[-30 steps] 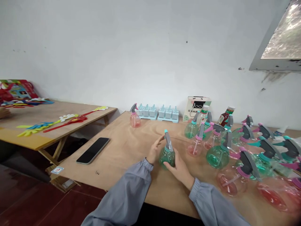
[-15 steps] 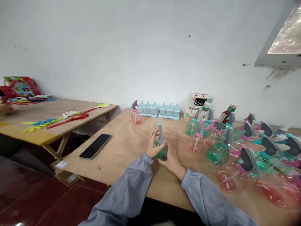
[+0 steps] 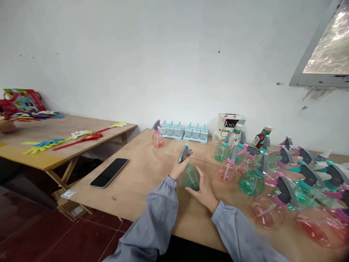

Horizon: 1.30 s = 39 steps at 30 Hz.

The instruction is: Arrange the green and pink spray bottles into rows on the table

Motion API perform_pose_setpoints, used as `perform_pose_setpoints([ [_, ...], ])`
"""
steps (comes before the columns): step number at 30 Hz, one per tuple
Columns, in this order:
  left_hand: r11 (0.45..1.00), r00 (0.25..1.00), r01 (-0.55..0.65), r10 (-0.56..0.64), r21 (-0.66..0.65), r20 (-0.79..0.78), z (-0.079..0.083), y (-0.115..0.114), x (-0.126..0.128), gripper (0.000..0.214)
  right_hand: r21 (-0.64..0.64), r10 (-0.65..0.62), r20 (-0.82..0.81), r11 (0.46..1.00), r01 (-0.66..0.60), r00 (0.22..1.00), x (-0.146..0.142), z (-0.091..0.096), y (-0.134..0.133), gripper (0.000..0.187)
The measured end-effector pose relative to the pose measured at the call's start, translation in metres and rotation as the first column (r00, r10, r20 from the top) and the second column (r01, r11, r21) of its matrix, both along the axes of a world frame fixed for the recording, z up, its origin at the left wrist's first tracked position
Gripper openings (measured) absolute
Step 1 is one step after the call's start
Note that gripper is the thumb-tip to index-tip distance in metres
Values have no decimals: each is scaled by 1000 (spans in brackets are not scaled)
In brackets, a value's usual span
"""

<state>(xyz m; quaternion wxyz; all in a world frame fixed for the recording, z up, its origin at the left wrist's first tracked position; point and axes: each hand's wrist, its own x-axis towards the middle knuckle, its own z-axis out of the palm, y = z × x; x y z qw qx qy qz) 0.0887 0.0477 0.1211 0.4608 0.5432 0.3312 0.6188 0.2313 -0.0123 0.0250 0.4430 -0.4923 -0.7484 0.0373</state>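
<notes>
A small green spray bottle point(image 3: 190, 176) with a grey and teal trigger head point(image 3: 184, 153) rests on the wooden table point(image 3: 141, 182) between my hands. My left hand point(image 3: 179, 168) is closed on the trigger head and neck, tilting the head to the left. My right hand point(image 3: 203, 189) wraps around the round green body from the right and front. Both sleeves are grey-blue.
Several green and pink spray bottles point(image 3: 272, 178) crowd the table's right side. A lone pink bottle point(image 3: 157, 137), light-blue ice-pop moulds point(image 3: 184, 130), a carton point(image 3: 229, 126) and a sauce bottle point(image 3: 261, 137) line the wall. A black phone point(image 3: 109, 172) lies left; another table point(image 3: 49, 142) holds coloured toys.
The bottle shifted slightly right and its trigger head now tilts left instead of standing upright. My left hand moved up onto the head; my right hand stays on the body.
</notes>
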Motion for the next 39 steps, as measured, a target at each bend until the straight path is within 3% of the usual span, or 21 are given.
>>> perform_pose_setpoints([
  [5,995,995,87,-90,55,45,16,-4,-2,39,-68,119,-204,988,-135,972,1,-5,5,97],
  [7,992,992,105,-110,70,63,15,-2,-2,32,-92,127,-302,983,-161,945,3,-8,8,104],
  [11,996,986,84,-79,-25,145,1,11,-5,32,-138,117,-430,971,-194,895,8,-11,12,108],
  [17,991,972,126,-133,48,194,-11,22,-5,31,-144,121,-416,970,-197,901,8,-13,12,97],
  [23,986,949,164,-163,18,270,-15,23,-7,28,-79,114,-416,984,-161,902,1,-19,13,91],
  [28,983,922,182,-172,5,346,-13,21,-11,32,-42,168,-435,978,-207,884,5,-13,9,89],
  [33,975,923,224,-210,-6,322,-10,18,-13,44,6,225,-553,964,-266,803,14,-4,9,60],
  [36,986,951,166,-162,8,264,-10,16,-12,35,-36,177,-602,968,-248,779,15,-2,9,48],
  [39,995,963,93,-96,21,253,-11,13,-11,15,64,179,-560,983,-174,809,16,2,6,45],
])
